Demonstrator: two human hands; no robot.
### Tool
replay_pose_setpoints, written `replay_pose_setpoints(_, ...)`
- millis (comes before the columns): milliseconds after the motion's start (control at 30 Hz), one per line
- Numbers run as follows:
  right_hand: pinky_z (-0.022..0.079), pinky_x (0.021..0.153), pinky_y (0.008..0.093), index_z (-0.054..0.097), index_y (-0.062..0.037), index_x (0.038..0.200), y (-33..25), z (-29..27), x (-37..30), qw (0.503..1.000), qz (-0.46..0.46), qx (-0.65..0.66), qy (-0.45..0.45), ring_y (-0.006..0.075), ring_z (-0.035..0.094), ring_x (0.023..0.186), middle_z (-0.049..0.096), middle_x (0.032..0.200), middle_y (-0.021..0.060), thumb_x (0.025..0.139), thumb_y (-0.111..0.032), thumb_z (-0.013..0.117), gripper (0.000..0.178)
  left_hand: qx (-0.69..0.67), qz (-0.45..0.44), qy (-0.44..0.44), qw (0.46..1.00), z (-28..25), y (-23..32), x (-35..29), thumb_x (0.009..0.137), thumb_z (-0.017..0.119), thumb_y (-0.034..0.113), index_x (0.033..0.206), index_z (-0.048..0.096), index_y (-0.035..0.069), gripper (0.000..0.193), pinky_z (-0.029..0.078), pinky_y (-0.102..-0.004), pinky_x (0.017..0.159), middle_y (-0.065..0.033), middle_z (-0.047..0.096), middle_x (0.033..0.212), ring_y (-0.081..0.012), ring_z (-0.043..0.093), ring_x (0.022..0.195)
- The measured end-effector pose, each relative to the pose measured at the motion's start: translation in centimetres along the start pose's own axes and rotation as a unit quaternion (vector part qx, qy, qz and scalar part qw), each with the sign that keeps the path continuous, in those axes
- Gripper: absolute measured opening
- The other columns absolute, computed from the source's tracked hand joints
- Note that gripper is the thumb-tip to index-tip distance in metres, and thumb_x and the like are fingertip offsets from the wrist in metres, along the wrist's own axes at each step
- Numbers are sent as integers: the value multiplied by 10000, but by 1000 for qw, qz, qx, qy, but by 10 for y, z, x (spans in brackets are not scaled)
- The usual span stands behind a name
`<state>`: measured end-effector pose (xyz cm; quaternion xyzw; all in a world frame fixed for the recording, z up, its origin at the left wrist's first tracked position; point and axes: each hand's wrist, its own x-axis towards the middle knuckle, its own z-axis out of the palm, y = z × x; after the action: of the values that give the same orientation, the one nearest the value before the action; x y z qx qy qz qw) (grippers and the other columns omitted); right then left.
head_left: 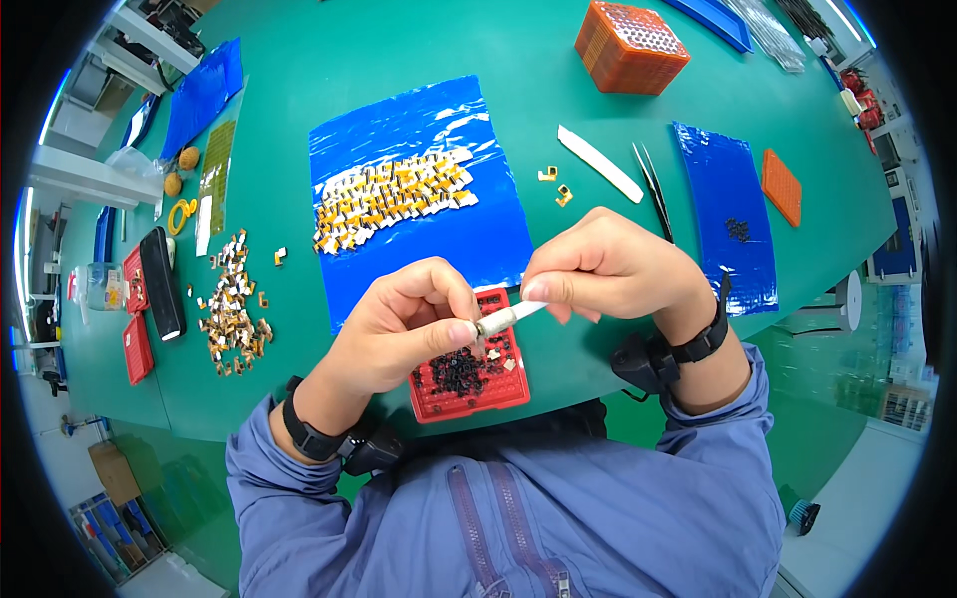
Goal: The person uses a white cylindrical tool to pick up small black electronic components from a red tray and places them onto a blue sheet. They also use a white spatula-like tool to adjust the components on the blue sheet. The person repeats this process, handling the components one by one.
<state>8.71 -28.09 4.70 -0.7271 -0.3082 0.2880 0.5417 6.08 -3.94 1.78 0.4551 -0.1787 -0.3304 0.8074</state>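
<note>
My left hand [404, 324] is closed in a pinch, thumb against index finger, on a small piece I cannot make out. From the right, my right hand [608, 267] grips a slim white stick-like tool [525, 310] between thumb and fingers. Its wider, greyish end meets the left fingertips. Just below both hands lies a red tray [469, 404] holding many small black parts [459, 373] and a few pale bits. Beyond the hands, a blue sheet [399, 110] carries rows of small white-and-gold parts [394, 199].
Loose white-and-gold parts [234, 309] are heaped at left, near a black case [161, 282]. A white flat stick [600, 163], tweezers [653, 189] and a second blue sheet [733, 189] with black parts lie right. Stacked orange trays [630, 52] stand at the back.
</note>
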Motion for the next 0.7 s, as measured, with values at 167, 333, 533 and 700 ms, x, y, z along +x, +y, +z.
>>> replay_pose_setpoints(167,392,468,250,637,-5,780,9,1,2,997,-52,-60,6,109,535,519,591,614,42,782,-140,709,153,45,-24,-45,998,-6,9,-2,859,605,49,877,525,25,86,467,-232,686,-47,585,798,-107,581,753)
replay_pose_setpoints(333,385,481,240,631,-9,781,14,-2,6,993,-18,-110,31,101,504,511,564,596,34,774,-150,718,165,27,17,-23,999,-14,11,1,863,592,49,865,503,28,92,487,-247,665,-70,586,784,-126,589,736)
replay_pose_setpoints(533,367,487,213,633,-26,781,27,-9,10,983,-57,-33,172,49,476,531,548,567,6,815,-209,677,192,72,25,47,996,-20,20,5,880,573,69,868,514,26,75,479,-233,665,-58,584,780,-120,582,728)
replay_pose_setpoints(700,323,459,211,636,-19,787,27,-21,7,966,-38,-48,251,29,428,528,537,595,-29,822,-200,675,188,259,-36,114,959,-5,46,22,854,597,60,856,536,20,74,444,-227,647,-37,566,765,-109,551,704)
